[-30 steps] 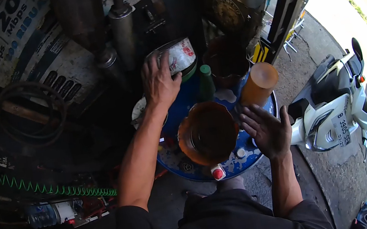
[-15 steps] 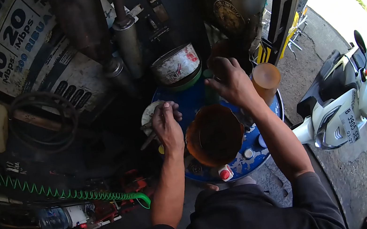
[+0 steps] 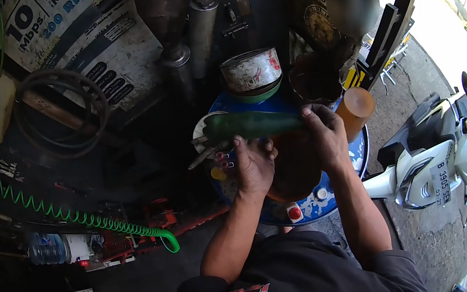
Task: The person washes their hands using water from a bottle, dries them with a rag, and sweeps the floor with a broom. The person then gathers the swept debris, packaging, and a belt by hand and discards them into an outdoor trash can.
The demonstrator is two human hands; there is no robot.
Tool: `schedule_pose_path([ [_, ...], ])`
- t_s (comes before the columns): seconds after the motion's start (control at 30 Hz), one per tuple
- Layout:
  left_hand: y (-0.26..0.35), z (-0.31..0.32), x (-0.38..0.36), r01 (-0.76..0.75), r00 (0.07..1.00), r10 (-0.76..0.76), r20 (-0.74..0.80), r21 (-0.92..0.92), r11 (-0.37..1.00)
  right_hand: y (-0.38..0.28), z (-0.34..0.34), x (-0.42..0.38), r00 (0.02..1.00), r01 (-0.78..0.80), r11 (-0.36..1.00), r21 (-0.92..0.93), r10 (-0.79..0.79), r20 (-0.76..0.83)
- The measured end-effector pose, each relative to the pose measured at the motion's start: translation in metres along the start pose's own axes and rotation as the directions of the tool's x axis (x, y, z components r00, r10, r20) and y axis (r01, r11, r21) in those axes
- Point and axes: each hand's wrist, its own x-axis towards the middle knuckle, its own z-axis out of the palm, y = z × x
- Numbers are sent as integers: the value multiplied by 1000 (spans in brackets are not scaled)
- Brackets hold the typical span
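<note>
A dark green bottle (image 3: 251, 124) lies sideways over the drum top, its narrower end towards the right. Around that narrower end my right hand (image 3: 328, 132) is closed. My left hand (image 3: 253, 164) is just below the bottle with its fingers curled, one fingertip at the bottle's lower edge. Small reddish bits show at the left side of this hand; I cannot make out what they are. Beneath both hands sits a rusty round bowl (image 3: 295, 173), partly hidden by them. It rests on the blue drum (image 3: 280, 214) with flaking paint.
On the drum stand a white-and-red tin (image 3: 251, 72), an orange-brown container (image 3: 356, 112), a red-capped bottle (image 3: 295, 213) and a pale dish (image 3: 202, 135) with a tool. A white scooter (image 3: 430, 171) is parked at right. A green coiled hose (image 3: 88, 222) hangs at left.
My right hand has taken hold of the green bottle, which stood behind the bowl, and brought it sideways above the left hand. My left hand has turned. The whole view has shifted.
</note>
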Motion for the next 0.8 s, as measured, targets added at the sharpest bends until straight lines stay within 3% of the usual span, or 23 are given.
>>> schedule_pose_path([
  [0.03, 2, -5, 3, -92, 995, 90, -36, -64, 994, 22, 3, -2, 990, -137, 986, 96, 134, 38],
  [0.07, 12, 11, 0, -175, 979, 174, -104, -8, 984, 43, 6, -4, 962, -273, 944, 187, 261, 85],
  [0.1, 14, 5, -1, -171, 980, 169, -106, -10, 985, 60, 8, -6, 961, -275, 943, 185, 264, 82],
  [0.17, 21, -11, -2, -256, 953, 302, -20, 478, 841, 82, 12, -6, 966, -116, 991, 69, 97, 239],
  [0.2, 25, -8, -4, -305, 937, 349, 5, 501, 810, 79, 18, -4, 920, -361, 919, 156, 324, 221],
  [0.23, 28, -4, -7, -304, 936, 353, -4, 499, 811, 85, 21, 0, 917, -366, 919, 148, 328, 227],
  [0.3, 34, 8, -13, -511, 836, 510, 204, 627, 587, 109, 28, 12, 788, -615, 561, 554, 409, 461],
  [0.33, 34, 11, -19, -510, 831, 519, 199, 644, 570, 118, 29, 13, 785, -618, 565, 546, 410, 465],
  [0.4, 37, 15, -28, -512, 833, 512, 208, 641, 572, 127, 32, 15, 749, -648, 343, 680, 448, 488],
  [0.47, 40, 16, -36, -504, 841, 496, 214, 642, 577, 128, 31, 14, 756, -643, 360, 676, 441, 484],
  [0.53, 43, 16, -40, -536, 814, 515, 269, 688, 488, 132, 31, 9, 766, -632, 373, 679, 431, 477],
  [0.6, 47, 18, -42, -537, 814, 516, 268, 688, 489, 142, 29, 8, 794, -589, 646, 486, 350, 496],
  [0.63, 49, 19, -43, -537, 814, 515, 269, 687, 490, 148, 28, 8, 791, -591, 648, 480, 350, 501],
  [0.7, 50, 22, -45, -529, 825, 506, 252, 660, 533, 148, 28, 7, 806, -570, 788, 231, 483, 340],
  [0.8, 47, 19, -49, -538, 824, 498, 270, 645, 543, 129, 31, 8, 838, -522, 850, 72, 495, 230],
])
